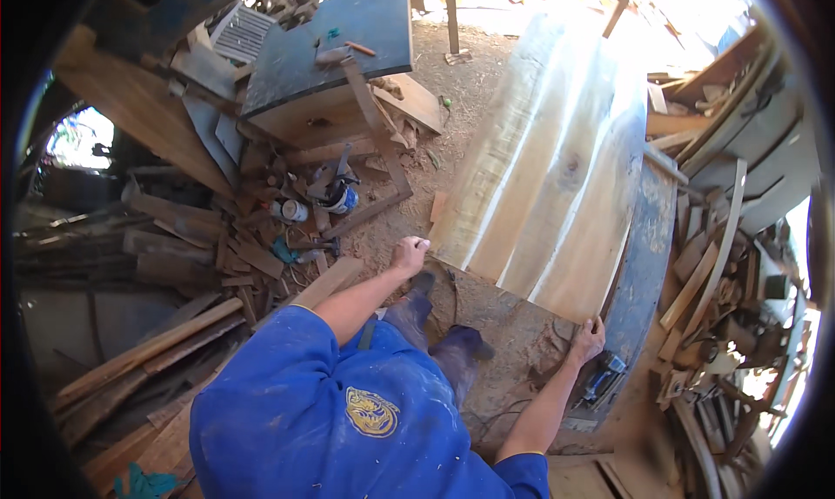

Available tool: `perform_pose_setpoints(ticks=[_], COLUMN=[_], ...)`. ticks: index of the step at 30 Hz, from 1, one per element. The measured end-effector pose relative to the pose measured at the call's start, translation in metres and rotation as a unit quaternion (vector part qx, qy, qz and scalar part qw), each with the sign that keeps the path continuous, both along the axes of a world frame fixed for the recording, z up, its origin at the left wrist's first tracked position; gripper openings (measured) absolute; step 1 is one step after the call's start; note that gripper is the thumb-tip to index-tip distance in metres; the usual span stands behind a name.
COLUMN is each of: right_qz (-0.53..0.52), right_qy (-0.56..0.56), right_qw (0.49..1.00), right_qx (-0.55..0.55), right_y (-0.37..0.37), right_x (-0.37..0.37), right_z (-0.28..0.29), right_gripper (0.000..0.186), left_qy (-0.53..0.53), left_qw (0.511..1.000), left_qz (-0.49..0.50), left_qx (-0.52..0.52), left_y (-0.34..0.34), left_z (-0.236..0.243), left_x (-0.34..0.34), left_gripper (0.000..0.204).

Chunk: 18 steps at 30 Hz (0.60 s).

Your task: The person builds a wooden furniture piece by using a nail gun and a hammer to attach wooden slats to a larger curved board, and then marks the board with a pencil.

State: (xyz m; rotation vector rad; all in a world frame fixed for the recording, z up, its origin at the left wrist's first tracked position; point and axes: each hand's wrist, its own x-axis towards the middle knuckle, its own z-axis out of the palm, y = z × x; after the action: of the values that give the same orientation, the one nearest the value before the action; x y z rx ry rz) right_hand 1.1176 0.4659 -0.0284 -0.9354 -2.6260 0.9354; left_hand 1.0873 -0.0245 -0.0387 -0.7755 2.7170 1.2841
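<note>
A wide panel of pale wooden boards [548, 168] lies lengthwise away from me, resting along a blue workbench [645, 255]. My left hand [409, 255] grips the panel's near left corner. My right hand [590, 338] holds the near right corner, down by the bench edge. Both of my arms reach forward from my blue shirt. My dark boots [452, 342] stand on the sawdust floor under the panel's near end.
A blue power tool [603, 379] sits on the bench just below my right hand. A blue-topped table [330, 46] stands at the back left. Scrap wood and cans [291, 210] litter the left floor; long planks [148, 351] lie lower left. Offcuts [709, 273] pile up right.
</note>
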Motion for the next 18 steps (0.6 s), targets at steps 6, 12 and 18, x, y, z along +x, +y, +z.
perform_pose_setpoints(ticks=[6, 12, 18], right_qz=[-0.002, 0.024, 0.058], right_qy=[-0.042, -0.079, -0.093], right_qw=[0.999, 0.996, 0.994], right_qx=[0.019, 0.043, 0.023], right_y=[0.018, 0.003, 0.022], right_x=[-0.008, -0.011, -0.007], right_z=[-0.007, 0.0, -0.005], right_gripper=[0.038, 0.039, 0.043], left_qy=[0.05, -0.007, -0.037], left_qw=[0.993, 0.979, 0.984], left_qz=[-0.041, -0.131, -0.091], left_qx=[-0.097, -0.159, -0.147], left_y=[0.01, -0.001, 0.009], left_z=[-0.022, -0.02, -0.011], left_x=[-0.006, -0.003, -0.002], left_gripper=[0.03, 0.029, 0.028])
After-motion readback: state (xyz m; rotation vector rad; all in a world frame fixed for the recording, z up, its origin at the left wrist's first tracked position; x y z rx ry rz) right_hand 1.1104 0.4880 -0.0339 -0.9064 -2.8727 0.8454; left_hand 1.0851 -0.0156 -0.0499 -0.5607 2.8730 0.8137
